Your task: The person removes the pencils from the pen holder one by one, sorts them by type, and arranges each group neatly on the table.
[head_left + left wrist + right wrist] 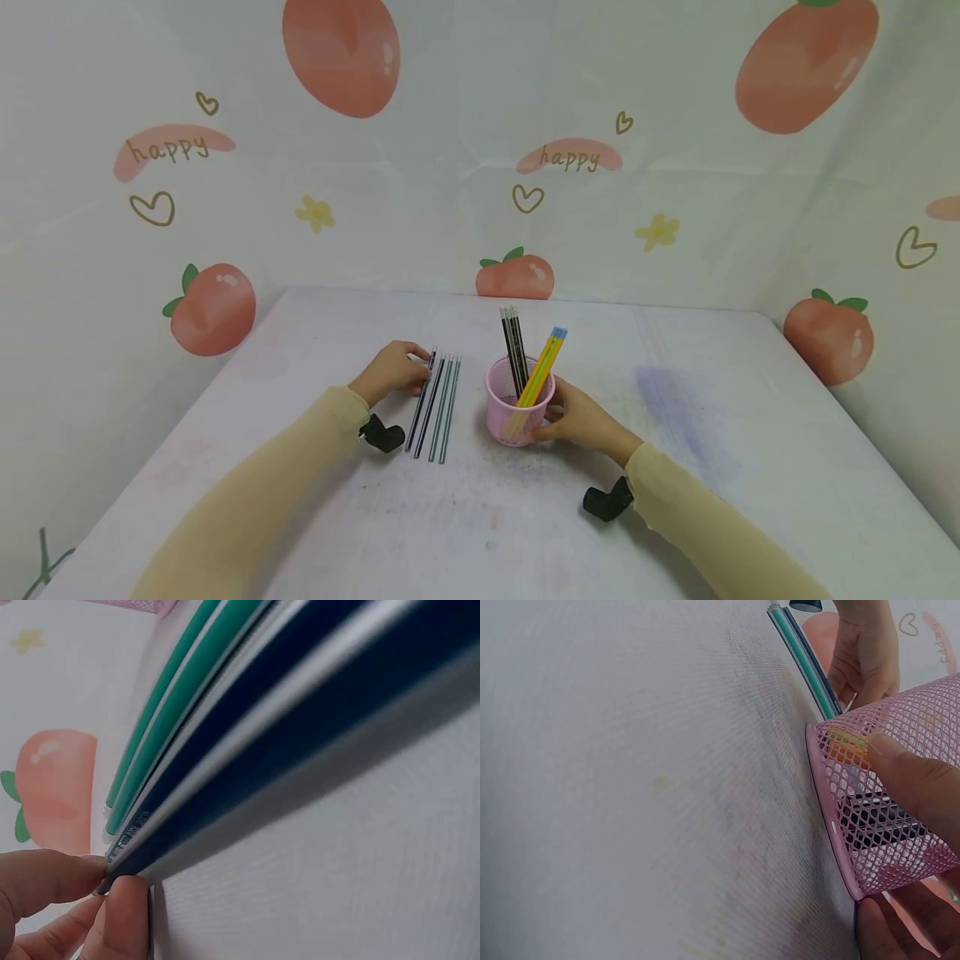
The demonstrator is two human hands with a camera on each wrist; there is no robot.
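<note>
My left hand pinches the far end of the leftmost dark blue pencil between thumb and fingertips. Beside it on the table lie another dark blue pencil and two green pencils, roughly parallel. In the left wrist view the pinched dark blue pencil runs close along the others. My right hand grips the right side of a pink mesh pen holder, which stands upright. Black pencils and yellow pencils with blue ends lean inside it. The thumb lies across the mesh in the right wrist view.
The table has a white cover with faint stains and a bluish smudge on the right. A white curtain printed with peaches hangs behind and at both sides. Each wrist carries a black camera mount.
</note>
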